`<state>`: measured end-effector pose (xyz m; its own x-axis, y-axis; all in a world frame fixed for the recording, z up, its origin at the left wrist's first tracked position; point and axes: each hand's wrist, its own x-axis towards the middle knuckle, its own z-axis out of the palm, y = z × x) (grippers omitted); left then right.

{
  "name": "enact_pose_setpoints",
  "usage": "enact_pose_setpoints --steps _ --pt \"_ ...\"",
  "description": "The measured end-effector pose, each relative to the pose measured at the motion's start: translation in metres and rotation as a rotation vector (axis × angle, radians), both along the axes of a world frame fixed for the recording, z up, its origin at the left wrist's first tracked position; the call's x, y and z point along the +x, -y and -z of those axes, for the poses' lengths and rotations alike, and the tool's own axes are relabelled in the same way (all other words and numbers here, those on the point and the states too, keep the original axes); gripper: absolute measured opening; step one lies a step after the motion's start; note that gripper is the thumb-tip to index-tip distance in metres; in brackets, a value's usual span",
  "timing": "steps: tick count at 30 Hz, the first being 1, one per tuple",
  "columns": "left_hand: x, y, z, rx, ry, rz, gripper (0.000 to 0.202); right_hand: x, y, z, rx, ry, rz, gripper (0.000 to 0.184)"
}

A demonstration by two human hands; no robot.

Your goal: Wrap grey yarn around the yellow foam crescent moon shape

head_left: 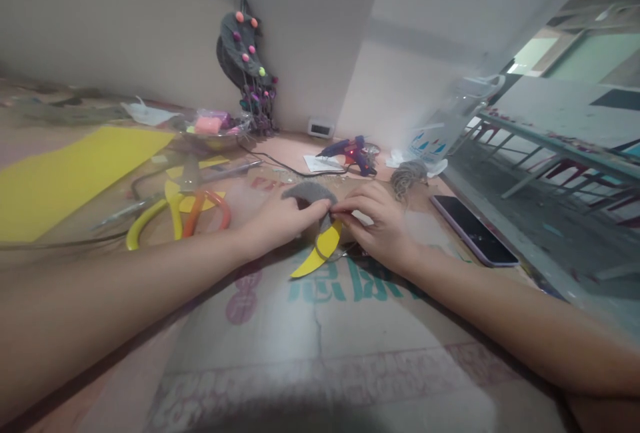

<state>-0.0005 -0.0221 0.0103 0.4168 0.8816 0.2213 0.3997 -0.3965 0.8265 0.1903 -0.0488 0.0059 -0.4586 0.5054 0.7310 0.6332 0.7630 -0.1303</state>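
Note:
A yellow crescent point(313, 261), with grey yarn point(307, 190) wound over its upper part, is held above the cardboard. My left hand point(283, 218) is closed on its wrapped part, the thumb pressing near the edge of the winding. Right beside that thumb, my right hand point(376, 218) pinches grey yarn against the crescent. A loose loop of the yarn hangs across the bare yellow end. Fingers cover part of the crescent's middle. To the right behind my right hand lies a grey yarn ball point(409, 178).
Scissors point(193, 214) with yellow and orange handles lie left. A glue gun point(353, 153) with a red light sits at the back; a phone point(475, 230) lies right. Yellow sheet point(75, 176) is far left. A finished-looking grey crescent point(240, 53) with pompoms leans against the wall.

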Motion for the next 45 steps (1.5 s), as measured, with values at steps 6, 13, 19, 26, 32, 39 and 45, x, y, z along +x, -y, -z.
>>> enact_pose_setpoints --steps 6,13,19,26,32,39,45 --pt "-0.001 -0.002 0.003 -0.031 0.007 -0.004 0.037 -0.001 0.005 -0.003 -0.058 -0.058 0.017 0.010" --pt "0.000 -0.004 0.007 -0.170 0.013 -0.079 0.041 0.011 0.004 -0.006 -0.206 -0.277 0.110 0.018" --pt "0.000 -0.001 0.005 -0.134 0.022 -0.045 0.041 0.011 0.003 -0.004 -0.102 -0.089 0.047 0.005" --pt "0.000 0.004 -0.002 0.028 -0.060 -0.017 0.037 0.004 0.004 0.000 0.010 0.026 -0.003 0.007" --pt "0.000 0.003 -0.002 0.043 -0.048 0.009 0.034 0.005 0.002 0.002 0.080 0.079 0.032 0.007" --pt "-0.001 0.003 -0.005 0.040 -0.143 0.015 0.035 0.000 0.002 0.001 0.161 0.183 0.053 0.007" --pt "-0.002 0.002 -0.002 0.003 -0.137 0.011 0.039 0.001 0.008 -0.004 -0.059 -0.077 0.049 0.004"
